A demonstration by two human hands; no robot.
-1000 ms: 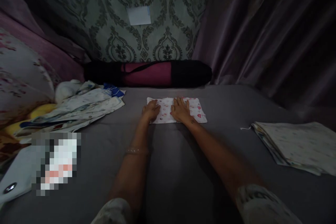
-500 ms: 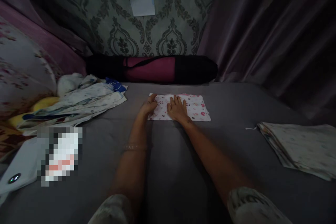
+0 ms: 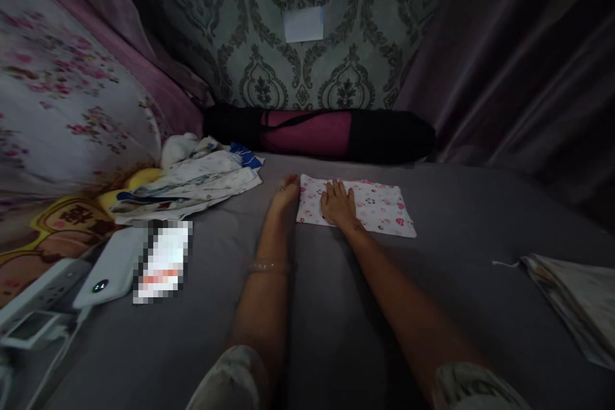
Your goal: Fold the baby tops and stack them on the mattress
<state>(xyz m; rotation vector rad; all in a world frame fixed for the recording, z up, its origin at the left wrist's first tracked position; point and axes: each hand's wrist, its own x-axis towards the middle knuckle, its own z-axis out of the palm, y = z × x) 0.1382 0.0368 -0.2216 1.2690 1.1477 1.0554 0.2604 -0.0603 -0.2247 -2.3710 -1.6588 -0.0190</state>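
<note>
A folded white cloth (image 3: 379, 205) printed with pink hearts and small figures lies as a flat rectangle on the grey bed sheet (image 3: 331, 307). My right hand (image 3: 339, 204) rests palm down on its left half, fingers stretched out. Along the cloth's left edge is my left hand (image 3: 287, 192), turned on its side; it holds nothing that I can see. Its fingers are slightly smeared and partly hidden, but look extended. A clear bracelet circles the left wrist.
A long black and magenta bag (image 3: 307, 134) lies against the patterned wall. At left are a heap of clothes (image 3: 206, 176), a white power bank (image 3: 113, 266), a pixelated bright object (image 3: 164, 262) and a power strip (image 3: 52, 285). Folded fabric (image 3: 576, 298) lies at right.
My left hand has moved from on top of the cloth's left end to just beside its edge. My right hand stays flat on the cloth, slightly further left on it. The view has turned left.
</note>
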